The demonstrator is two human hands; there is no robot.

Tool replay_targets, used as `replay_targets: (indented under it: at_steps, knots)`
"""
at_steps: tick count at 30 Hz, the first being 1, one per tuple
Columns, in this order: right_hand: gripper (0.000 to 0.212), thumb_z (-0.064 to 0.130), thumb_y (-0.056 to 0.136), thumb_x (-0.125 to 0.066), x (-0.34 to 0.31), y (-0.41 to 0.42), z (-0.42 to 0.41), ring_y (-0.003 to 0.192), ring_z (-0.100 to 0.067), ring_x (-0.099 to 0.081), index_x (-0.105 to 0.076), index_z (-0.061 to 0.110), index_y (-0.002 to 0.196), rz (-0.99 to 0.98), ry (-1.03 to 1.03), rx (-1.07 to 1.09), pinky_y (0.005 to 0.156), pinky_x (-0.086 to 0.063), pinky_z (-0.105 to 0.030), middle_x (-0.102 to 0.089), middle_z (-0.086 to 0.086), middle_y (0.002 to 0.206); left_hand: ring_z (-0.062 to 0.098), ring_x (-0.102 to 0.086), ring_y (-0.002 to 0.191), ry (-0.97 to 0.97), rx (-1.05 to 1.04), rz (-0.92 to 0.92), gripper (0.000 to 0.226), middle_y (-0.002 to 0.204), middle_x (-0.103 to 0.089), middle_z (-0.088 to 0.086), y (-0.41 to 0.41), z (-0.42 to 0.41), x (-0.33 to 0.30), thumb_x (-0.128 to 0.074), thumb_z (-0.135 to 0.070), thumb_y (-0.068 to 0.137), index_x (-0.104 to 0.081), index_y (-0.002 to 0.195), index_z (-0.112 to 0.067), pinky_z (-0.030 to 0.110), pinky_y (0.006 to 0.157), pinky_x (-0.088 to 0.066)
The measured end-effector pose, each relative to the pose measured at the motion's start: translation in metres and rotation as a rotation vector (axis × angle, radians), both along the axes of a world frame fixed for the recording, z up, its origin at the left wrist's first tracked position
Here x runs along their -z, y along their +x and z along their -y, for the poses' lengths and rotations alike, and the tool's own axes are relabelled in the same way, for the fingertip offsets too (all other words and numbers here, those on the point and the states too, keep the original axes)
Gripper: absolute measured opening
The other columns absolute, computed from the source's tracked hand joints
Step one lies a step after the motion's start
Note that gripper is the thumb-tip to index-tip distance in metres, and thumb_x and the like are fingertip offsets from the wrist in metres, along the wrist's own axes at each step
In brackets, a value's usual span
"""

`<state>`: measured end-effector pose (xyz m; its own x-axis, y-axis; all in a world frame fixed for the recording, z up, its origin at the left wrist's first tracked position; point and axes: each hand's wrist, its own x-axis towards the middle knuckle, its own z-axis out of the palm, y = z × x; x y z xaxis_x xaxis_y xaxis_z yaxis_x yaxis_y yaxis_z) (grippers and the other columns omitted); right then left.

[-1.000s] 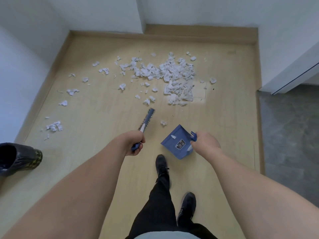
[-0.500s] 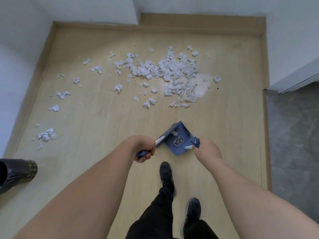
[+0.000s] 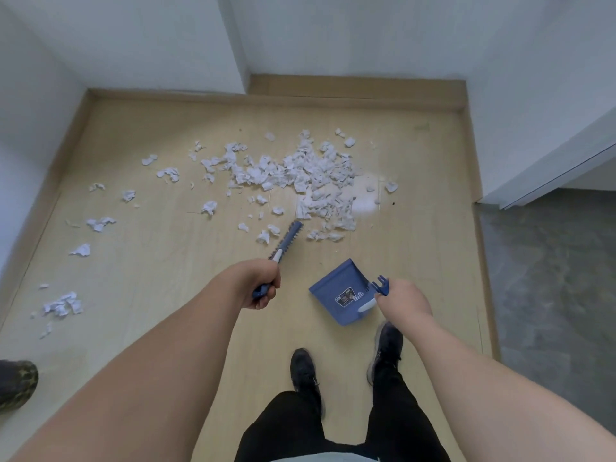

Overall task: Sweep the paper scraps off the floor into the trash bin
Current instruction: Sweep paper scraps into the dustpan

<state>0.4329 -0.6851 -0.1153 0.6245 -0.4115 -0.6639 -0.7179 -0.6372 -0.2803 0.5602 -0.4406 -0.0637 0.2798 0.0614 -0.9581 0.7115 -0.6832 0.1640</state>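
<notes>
White paper scraps [image 3: 300,175] lie in a thick heap on the wooden floor ahead, with looser bits [image 3: 100,223] scattered to the left. My left hand [image 3: 258,283] grips the handle of a blue hand brush [image 3: 287,241], whose bristle head points up and right toward the heap's near edge. My right hand [image 3: 401,300] holds the handle of a blue dustpan [image 3: 340,290], which is low over the floor with its mouth turned toward the scraps. The trash bin [image 3: 15,383], lined with a black bag, shows only partly at the left edge.
White walls enclose the wooden floor [image 3: 150,261] at the back and left, with a corner jutting in at the back. A grey floor [image 3: 550,278] begins on the right past a white door frame. My two black shoes [image 3: 305,371] stand just behind the dustpan.
The brush has swung away from the dustpan's mouth and out toward the heap. The dustpan has shifted right. The view has tilted up, and the bin has slid further off the left edge.
</notes>
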Motion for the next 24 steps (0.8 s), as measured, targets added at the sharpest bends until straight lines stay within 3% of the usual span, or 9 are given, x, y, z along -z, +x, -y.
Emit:
replay_targets:
  at_steps: [6,10,13,17,24]
  knots:
    - [0.022,0.018,0.088,-0.053,0.015,0.028,0.07,0.07,-0.023,-0.055,-0.045,0.023,0.069,0.019,-0.027,-0.04,0.048,-0.033,-0.024,-0.054,0.003,0.072,0.009,-0.037,0.04,-0.003,-0.08,0.028,0.014,0.056,-0.04,0.003,0.032,0.065,0.031,-0.041,-0.004,0.091,-0.045,0.102,-0.011,0.016,0.041,-0.031]
    - [0.008,0.024,0.09,-0.054,0.033,0.049,0.107,0.076,-0.026,-0.059,-0.055,0.017,0.084,0.023,-0.058,-0.142,0.056,-0.04,-0.027,-0.061,-0.002,0.084,0.007,-0.038,0.034,0.043,0.027,-0.045,0.012,0.056,-0.04,0.003,0.036,0.108,0.046,-0.04,-0.002,0.089,-0.045,0.098,-0.009,0.014,0.039,-0.031]
    - [0.013,0.03,0.092,-0.053,0.042,0.06,0.136,0.076,-0.026,-0.056,-0.056,0.017,0.091,0.04,-0.061,-0.16,0.061,-0.039,-0.028,-0.063,-0.005,0.092,0.011,-0.035,0.037,0.08,0.168,-0.122,0.011,0.056,-0.04,0.004,0.026,0.138,0.049,-0.04,0.0,0.085,-0.043,0.094,-0.006,0.016,0.041,-0.029]
    - [0.016,0.028,0.092,-0.053,0.042,0.071,0.149,0.081,-0.028,-0.057,-0.057,0.013,0.094,0.049,-0.013,-0.153,0.063,-0.04,-0.028,-0.063,-0.008,0.095,0.014,-0.031,0.045,0.057,0.242,-0.21,0.004,0.055,-0.04,0.006,0.022,0.166,0.026,-0.045,-0.004,0.086,-0.042,0.088,-0.007,0.02,0.045,-0.024]
    - [0.015,0.026,0.09,-0.053,0.02,0.066,0.184,0.087,-0.03,-0.061,-0.059,0.013,0.097,0.037,0.036,-0.138,0.067,-0.046,-0.03,-0.064,-0.007,0.095,0.013,-0.037,0.048,0.127,0.247,-0.182,0.004,0.055,-0.045,0.003,0.045,0.189,-0.03,-0.049,-0.009,0.088,-0.045,0.088,-0.008,0.02,0.046,-0.027]
